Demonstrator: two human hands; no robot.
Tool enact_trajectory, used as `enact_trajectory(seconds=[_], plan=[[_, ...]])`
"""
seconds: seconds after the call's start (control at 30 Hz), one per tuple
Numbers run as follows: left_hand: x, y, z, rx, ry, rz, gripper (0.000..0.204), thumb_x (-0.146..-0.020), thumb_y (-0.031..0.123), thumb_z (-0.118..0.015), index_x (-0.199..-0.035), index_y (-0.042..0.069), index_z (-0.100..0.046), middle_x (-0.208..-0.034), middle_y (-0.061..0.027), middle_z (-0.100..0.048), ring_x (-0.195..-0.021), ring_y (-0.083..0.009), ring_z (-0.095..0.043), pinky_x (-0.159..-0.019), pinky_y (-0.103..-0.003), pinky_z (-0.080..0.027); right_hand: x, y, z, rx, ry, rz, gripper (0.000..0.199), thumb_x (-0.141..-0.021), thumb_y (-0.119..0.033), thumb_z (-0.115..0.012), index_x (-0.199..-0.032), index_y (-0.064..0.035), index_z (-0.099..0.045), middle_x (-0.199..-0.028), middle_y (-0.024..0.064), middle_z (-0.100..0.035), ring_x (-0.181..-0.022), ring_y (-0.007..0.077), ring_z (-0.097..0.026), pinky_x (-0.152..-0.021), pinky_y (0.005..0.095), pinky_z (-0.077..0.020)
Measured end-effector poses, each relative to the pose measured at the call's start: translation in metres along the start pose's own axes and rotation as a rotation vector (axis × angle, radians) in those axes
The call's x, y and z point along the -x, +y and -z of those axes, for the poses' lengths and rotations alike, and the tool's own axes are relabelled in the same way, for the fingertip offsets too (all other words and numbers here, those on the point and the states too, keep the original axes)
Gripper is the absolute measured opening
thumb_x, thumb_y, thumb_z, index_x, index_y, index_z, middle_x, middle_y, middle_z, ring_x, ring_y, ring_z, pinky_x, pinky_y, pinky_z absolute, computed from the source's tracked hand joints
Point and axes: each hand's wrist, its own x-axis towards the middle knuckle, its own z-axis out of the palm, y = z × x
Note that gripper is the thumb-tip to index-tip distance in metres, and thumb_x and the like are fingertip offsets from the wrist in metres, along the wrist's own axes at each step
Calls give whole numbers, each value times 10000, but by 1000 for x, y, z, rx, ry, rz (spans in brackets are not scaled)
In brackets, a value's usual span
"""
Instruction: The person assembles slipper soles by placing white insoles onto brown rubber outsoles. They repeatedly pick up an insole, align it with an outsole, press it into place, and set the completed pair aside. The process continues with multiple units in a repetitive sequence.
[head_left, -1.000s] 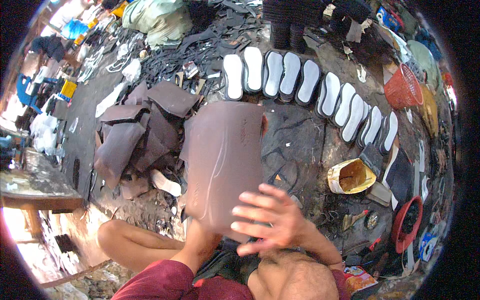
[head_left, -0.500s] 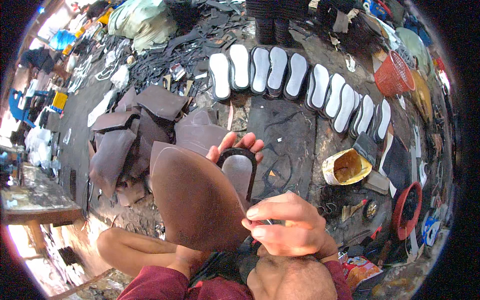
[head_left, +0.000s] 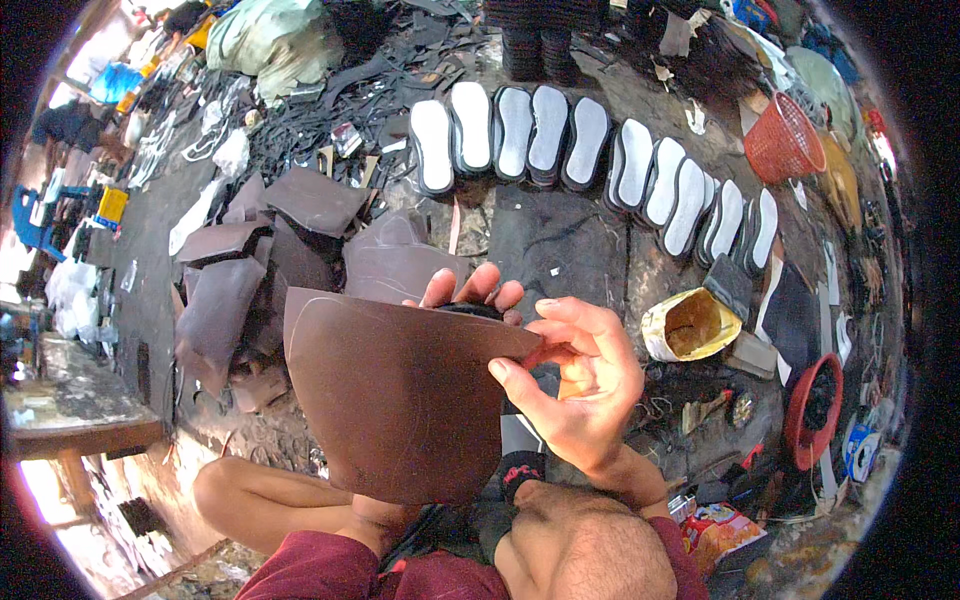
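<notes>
Leather sheet (head_left: 400, 400), brown, mid-frame: right hand (head_left: 580, 390) pinches its right edge, left hand (head_left: 470, 292) grips behind with a dark sole; faint traced outlines visible, sheet uncut. Finished soles (head_left: 600, 160) lined along top.

dirty floor (head_left: 560, 240) bearing white soles (head_left: 590, 150), leather sheets (head_left: 250, 270)

colourful printed packet (head_left: 722, 530) bottom right

The right hand (head_left: 575, 385) pinches the edge of a brown leather sheet (head_left: 400, 400); the left hand (head_left: 470, 292) reaches behind it, fingers showing above, gripping a dark sole.
</notes>
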Motion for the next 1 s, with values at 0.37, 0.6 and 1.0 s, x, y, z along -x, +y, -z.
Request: enact_trajectory(seconds=[0.37, 0.6, 1.0], plan=[[-32, -1, 35, -279, -216, -248, 547, -1041, 451, -408, -1503, 158, -416, -1559, -181, -375, -1446, -390, -323, -1183, -541, -288, 11, 1, -7, 9, -110, -390, 1025, -677, -173, -936, -1498, -78, -329, -1217, 105, -575, -1042, 203, -631, -828, 327, -553], [2, 132, 25, -1120, 489, -452, 804, -909, 553, -600, -1500, 55, -378, -1509, -195, -435, -1458, -325, -332, -1201, -479, -247, -16, -1, 31, 270, -84, -254, 448, -763, -71, -854, -1166, 8, -676, -990, 105, -743, -898, 134, -699, -782, 269, -552], [-38, 89, -57, -1674, 128, 579, 558, -712, 53, -856, -1239, 4, -679, -970, -58, -761, -883, -96, -672, -842, -294, -543, -32, -3, 40, 395, -350, -205, 327, -813, -234, -830, -1071, -45, -760, -915, 86, -746, -779, 138, -692, -701, 257, -526]])
